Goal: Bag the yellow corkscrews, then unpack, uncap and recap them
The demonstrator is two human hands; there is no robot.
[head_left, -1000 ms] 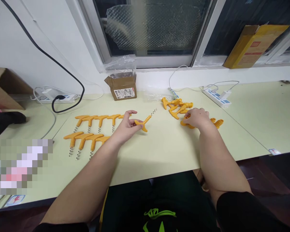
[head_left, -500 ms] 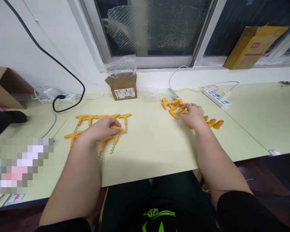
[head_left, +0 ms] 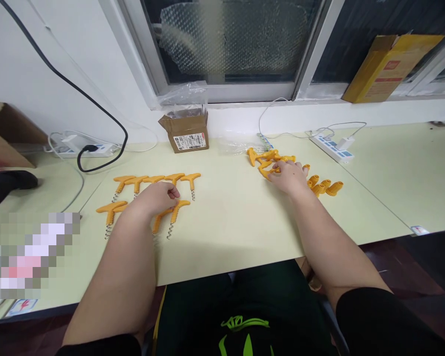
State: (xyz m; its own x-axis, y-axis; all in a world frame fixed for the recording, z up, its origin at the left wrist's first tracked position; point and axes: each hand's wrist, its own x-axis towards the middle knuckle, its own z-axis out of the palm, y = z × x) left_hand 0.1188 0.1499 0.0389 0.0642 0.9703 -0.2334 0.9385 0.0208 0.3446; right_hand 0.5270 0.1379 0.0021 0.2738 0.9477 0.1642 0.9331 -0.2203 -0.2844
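Observation:
Several yellow T-handled corkscrews lie in two rows on the left of the table. My left hand (head_left: 158, 198) hovers over them with curled fingers; whether it touches anything is hard to see. Just right of its fingers lies a corkscrew (head_left: 175, 210) with its metal spiral toward me. At the right, my right hand (head_left: 289, 176) reaches into a pile of yellow handles (head_left: 269, 155), its fingertips on a yellow handle (head_left: 265, 171). Several yellow hollow sleeves (head_left: 333, 188) lie to the right of that hand.
A small cardboard box (head_left: 188, 133) stands at the back near clear plastic wrap (head_left: 233, 143). Power strips sit at the back left (head_left: 104, 150) and right (head_left: 332, 147). A black cable (head_left: 77, 89) hangs at the left.
My left hand has let go of the corkscrew, which now lies on the table, and has moved slightly left. My right hand has shifted left over the pile.

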